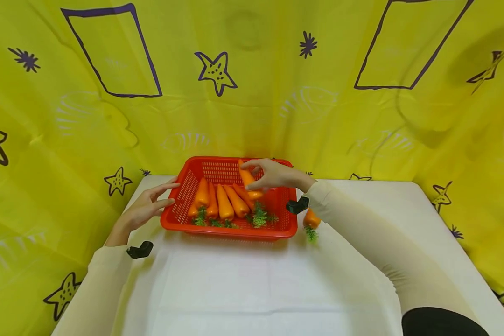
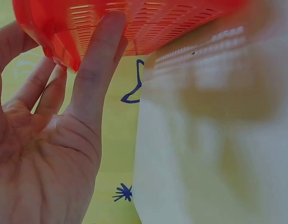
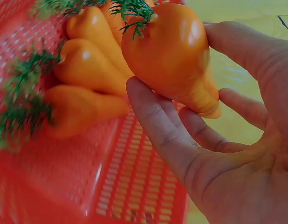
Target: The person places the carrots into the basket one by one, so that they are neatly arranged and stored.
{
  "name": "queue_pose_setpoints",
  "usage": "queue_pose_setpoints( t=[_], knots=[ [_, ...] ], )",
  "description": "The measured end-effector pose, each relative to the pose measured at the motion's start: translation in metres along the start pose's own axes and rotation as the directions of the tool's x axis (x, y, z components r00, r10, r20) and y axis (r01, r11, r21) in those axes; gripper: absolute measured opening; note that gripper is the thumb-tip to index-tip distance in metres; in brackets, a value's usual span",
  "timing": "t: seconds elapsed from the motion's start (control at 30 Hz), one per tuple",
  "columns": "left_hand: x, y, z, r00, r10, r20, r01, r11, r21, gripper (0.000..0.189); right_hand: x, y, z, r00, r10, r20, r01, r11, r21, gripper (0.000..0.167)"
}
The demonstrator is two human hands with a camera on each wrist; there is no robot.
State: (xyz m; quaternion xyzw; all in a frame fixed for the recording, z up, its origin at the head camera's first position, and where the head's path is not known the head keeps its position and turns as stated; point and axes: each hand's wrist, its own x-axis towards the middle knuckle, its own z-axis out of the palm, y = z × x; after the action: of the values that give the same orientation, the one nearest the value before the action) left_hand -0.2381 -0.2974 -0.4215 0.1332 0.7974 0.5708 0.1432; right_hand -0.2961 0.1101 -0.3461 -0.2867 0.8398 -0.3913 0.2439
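A red plastic basket point(image 1: 231, 235) with slotted walls stands at the back of the white table, holding several orange toy carrots point(image 1: 224, 205) side by side with green leafy tops. My right hand point(image 1: 273, 175) grips one more carrot point(image 3: 167, 51) over the basket's right half, thumb and fingers around its body. In the head view its tip points to the back wall and its leaves hang toward the front. My left hand point(image 1: 144, 207) rests at the basket's left rim, fingers spread. From the left wrist, the fingers point(image 2: 95, 70) lie against the slotted side, the palm bare.
Another carrot point(image 1: 312, 219) lies on the table just right of the basket, partly behind the right forearm. A yellow curtain point(image 1: 252, 93) with drawn stars surrounds the white table point(image 1: 235, 289) at the back and sides.
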Motion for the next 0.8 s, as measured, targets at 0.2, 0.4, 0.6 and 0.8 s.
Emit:
queue_pose_setpoints(
  t=[0.2,0.4,0.6,0.8],
  knots=[
    [0.0,-0.001,-0.001,1.0,0.009,0.005,-0.009,1.0,-0.019,0.056,0.029,-0.001,0.016,0.999,-0.015,0.031,0.013,0.998,0.064,0.072],
    [0.0,-0.004,-0.001,1.0,0.013,0.008,-0.013,0.999,-0.041,0.056,0.051,-0.001,0.032,0.998,-0.003,0.059,-0.005,0.99,0.143,0.072],
    [0.0,-0.005,-0.002,1.0,0.02,0.008,-0.02,0.999,-0.036,0.056,0.071,0.0,0.045,0.997,-0.009,0.082,-0.006,0.984,0.177,0.073],
    [-0.001,-0.004,-0.001,1.0,0.022,0.013,-0.022,1.0,-0.014,0.055,0.086,0.006,0.056,0.994,0.01,0.109,-0.031,0.98,0.196,0.073]
  ],
)
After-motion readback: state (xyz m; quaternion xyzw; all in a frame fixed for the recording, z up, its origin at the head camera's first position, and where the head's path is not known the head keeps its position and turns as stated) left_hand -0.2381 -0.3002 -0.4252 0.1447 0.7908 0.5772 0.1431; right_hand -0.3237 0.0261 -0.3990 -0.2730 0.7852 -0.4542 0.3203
